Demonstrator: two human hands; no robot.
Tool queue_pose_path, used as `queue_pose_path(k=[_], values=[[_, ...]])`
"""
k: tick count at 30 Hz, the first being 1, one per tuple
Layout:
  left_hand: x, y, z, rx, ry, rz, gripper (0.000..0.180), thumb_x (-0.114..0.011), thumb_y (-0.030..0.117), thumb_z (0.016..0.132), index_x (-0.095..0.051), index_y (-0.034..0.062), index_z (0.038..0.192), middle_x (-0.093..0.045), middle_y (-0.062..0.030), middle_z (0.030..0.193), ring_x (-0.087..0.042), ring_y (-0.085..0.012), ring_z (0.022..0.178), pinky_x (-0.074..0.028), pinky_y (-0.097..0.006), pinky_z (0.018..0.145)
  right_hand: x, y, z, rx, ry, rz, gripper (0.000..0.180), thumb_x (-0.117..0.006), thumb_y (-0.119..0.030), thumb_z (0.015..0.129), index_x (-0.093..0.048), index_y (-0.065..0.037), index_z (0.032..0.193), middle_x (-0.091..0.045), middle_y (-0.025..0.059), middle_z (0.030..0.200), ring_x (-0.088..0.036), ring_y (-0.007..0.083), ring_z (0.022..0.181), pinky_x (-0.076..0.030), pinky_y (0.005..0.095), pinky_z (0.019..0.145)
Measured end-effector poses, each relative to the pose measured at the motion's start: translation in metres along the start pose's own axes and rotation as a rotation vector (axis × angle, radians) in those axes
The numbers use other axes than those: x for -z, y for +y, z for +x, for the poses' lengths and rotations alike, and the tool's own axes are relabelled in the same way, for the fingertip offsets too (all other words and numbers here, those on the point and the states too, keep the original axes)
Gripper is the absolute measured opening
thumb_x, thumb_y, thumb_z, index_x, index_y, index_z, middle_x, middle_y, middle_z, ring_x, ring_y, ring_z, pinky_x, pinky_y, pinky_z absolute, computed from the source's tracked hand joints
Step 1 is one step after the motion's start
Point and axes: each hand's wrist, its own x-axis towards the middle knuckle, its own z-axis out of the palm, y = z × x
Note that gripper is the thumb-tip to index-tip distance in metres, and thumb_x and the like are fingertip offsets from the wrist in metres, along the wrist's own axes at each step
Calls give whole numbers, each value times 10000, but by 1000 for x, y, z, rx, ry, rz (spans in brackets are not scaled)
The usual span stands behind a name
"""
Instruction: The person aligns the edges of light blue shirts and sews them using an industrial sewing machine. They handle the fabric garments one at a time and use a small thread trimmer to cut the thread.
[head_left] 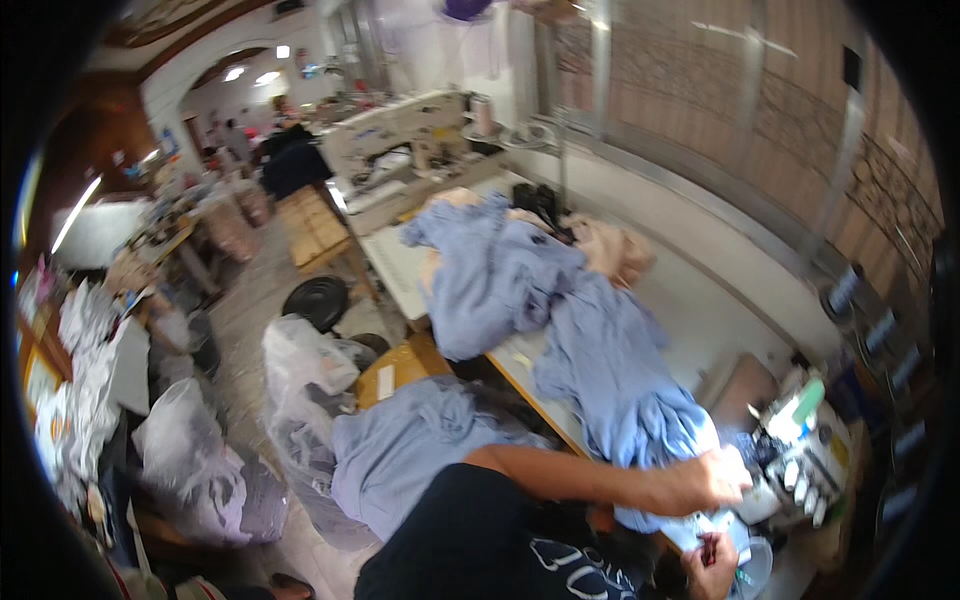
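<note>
My left arm reaches across to the right, over a long heap of light blue fabric (pixel 610 370) on the worktable. My left hand (pixel 708 482) is at the fabric's right end, blurred and brightly lit, its fingers curled; what they hold, if anything, is hidden. Just nearer is my right hand (pixel 708 570), fingers bent together around something small and dark that is too blurred to name. Beside it stands a clear plastic cup (pixel 757 566). A pale sewing machine (pixel 812 455) with a lit lamp and a green part stands to the right of both hands.
Another sewing machine (pixel 400 150) stands at the table's far end. Beige cloth (pixel 610 250) lies behind the blue heap. More blue fabric (pixel 410 440) hangs at my left, by plastic bags (pixel 195 450) on the floor. Thread cones (pixel 845 288) line the right side. A wooden bench (pixel 308 225) stands beyond.
</note>
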Motion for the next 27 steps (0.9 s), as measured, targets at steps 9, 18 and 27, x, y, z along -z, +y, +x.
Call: queue_pose_path(k=[9,18,27], values=[[78,-18,-69,494,274,103,133,-616,-11,739,-606,27,866,-614,-119,859,-561,-287,810,-436,-362,756,-43,27,57,95,481,503,112,-660,-32,759,-564,15,793,-507,7,715,-451,63,628,-372,215,544],[48,-23,-37,391,130,160,160,-638,21,733,-599,32,888,-590,-95,892,-538,-267,913,-401,-360,827,-64,16,93,112,401,457,248,-748,-130,700,-614,12,853,-605,90,729,-563,137,625,-455,277,566],[63,-28,-68,515,163,28,91,-584,-31,760,-581,12,840,-610,-117,812,-599,-248,785,-466,-331,712,-93,-25,80,344,80,779,128,-631,15,775,-605,-4,899,-571,-4,735,-491,39,650,-408,183,574]])
